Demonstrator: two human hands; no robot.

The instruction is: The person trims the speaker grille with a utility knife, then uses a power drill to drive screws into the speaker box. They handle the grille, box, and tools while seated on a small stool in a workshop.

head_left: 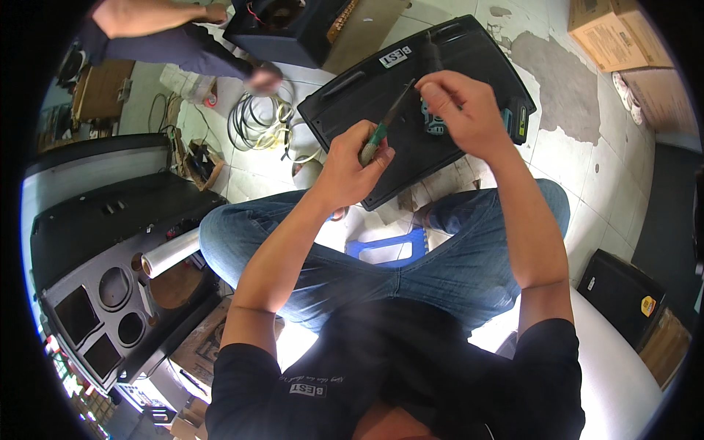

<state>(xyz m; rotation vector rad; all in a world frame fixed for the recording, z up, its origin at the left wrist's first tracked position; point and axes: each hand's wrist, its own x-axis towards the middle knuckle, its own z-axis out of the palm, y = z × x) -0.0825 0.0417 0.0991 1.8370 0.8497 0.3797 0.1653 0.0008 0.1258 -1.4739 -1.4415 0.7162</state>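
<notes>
My left hand (356,165) is closed around the green handle of a slim screwdriver-like tool (398,107), its dark shaft pointing up and to the right. Close to the tip, my right hand (463,110) has thumb and forefinger pinched together. Whatever lies between those fingers is too small to make out. Below both hands a large black speaker cabinet (352,95) lies flat on the floor. A teal and black power tool (433,121) rests on it, partly covered by my right hand.
Coiled black and pale cable (257,121) lies on the tiles at left, near another person's foot (265,77). An open speaker box (282,33) stands beyond. A blue plastic stool (389,248) shows between my legs. Cardboard boxes (616,33) are stacked far right.
</notes>
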